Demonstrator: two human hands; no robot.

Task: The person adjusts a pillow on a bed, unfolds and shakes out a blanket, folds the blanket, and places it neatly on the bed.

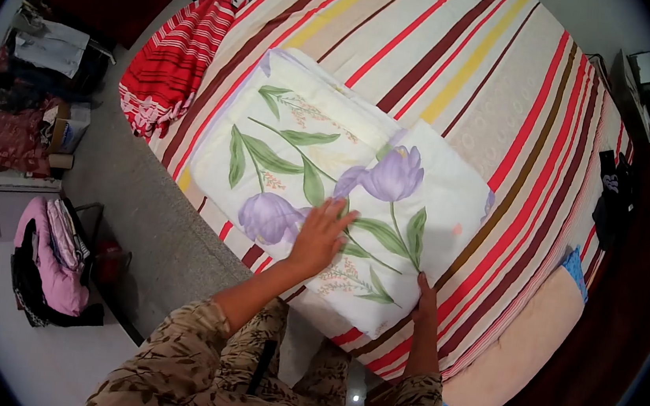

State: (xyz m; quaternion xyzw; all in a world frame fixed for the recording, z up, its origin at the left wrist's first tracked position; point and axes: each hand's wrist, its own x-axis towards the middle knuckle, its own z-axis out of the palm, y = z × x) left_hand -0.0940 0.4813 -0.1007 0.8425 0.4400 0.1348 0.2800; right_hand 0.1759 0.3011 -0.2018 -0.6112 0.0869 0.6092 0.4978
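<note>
A folded white bed cover [296, 176] printed with purple tulips and green leaves lies on the striped bed. My left hand [323, 238] rests on its top, palm down with the fingers spread out. At the near right corner of the cover is my right hand [426, 297], its thumb on the upper side. The fingers of that hand go under the edge and are mostly hidden. The folded layers show along the far edge of the cover.
The bed [404, 53] has a striped sheet. A red patterned cloth [177, 61] hangs at its left corner, and a beige pillow [520, 342] lies on the right. Pink clothes [58, 254] hang over a chair at left. Dark garments [615, 198] lie at the far right edge.
</note>
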